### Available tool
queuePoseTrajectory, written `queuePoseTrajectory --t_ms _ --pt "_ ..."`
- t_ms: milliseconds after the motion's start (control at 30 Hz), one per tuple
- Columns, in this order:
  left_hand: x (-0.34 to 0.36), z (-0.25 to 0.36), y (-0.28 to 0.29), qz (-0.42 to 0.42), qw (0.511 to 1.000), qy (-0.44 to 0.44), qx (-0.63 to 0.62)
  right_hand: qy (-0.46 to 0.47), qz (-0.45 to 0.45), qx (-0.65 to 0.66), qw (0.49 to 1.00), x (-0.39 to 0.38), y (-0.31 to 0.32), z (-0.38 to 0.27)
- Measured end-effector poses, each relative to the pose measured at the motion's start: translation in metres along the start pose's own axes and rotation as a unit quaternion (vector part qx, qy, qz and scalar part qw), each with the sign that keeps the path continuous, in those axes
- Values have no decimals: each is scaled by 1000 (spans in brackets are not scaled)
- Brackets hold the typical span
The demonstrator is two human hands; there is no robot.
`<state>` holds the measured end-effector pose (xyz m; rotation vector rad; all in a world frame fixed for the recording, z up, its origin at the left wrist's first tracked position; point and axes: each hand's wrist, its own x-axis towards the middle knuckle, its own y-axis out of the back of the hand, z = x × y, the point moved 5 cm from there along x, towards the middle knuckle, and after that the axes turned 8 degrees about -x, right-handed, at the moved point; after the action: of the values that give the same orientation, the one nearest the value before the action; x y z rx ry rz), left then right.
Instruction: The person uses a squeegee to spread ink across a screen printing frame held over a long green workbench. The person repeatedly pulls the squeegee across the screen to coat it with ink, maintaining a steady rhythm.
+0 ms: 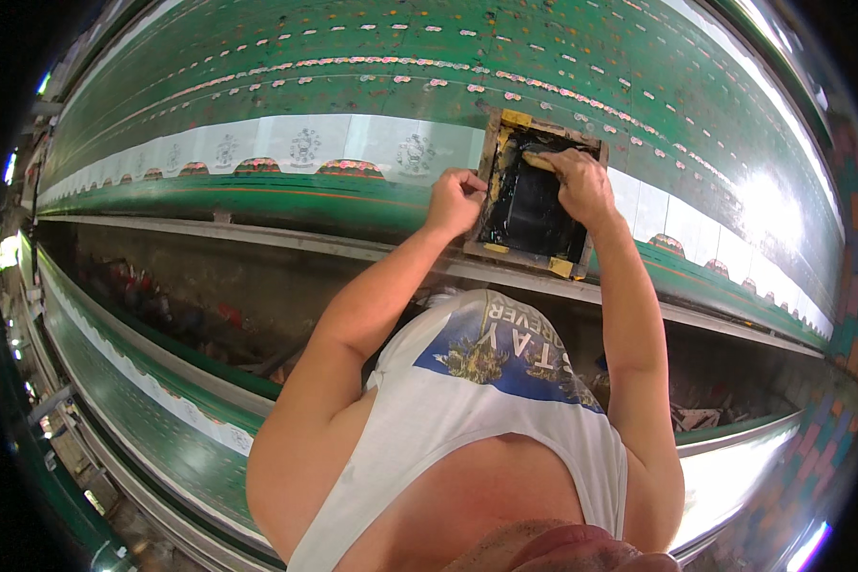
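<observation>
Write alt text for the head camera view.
The right hand grips a tan squeegee inside a wood-framed black printing screen; the left hand is at its left edge. The screen lies across a white patterned strip on a green table.

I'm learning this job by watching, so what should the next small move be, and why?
Probably draw the squeegee toward the body: the right hand holds it near the far end of the frame, glossy dark ink seems to lie on the nearer side, and the left hand is at the frame's left edge.
</observation>
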<state>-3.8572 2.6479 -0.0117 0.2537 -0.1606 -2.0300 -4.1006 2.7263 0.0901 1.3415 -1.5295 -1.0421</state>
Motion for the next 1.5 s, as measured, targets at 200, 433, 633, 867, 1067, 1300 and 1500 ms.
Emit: queuePoseTrajectory --t_ms 200,433,633,867,1067,1300,1500 --pt "4 4 0 -24 999 -19 12 39 25 -12 999 -63 -7 -44" --pt "-10 0 -6 16 998 -56 -9 14 7 -25 1000 -118 -17 -79" --pt "-32 -2 -20 49 982 -176 41 -19 -27 9 999 -138 -12 -87" --pt "-36 2 -23 73 982 -175 20 -215 169 85 958 -188 -6 -29" --pt "-45 29 -67 65 977 -204 23 -271 186 262 907 -234 -7 32" --pt "-64 49 -182 80 973 -215 -4 -262 209 236 912 -292 24 114" --pt "-76 50 -238 77 981 -180 -13 -209 194 116 951 -321 45 154"
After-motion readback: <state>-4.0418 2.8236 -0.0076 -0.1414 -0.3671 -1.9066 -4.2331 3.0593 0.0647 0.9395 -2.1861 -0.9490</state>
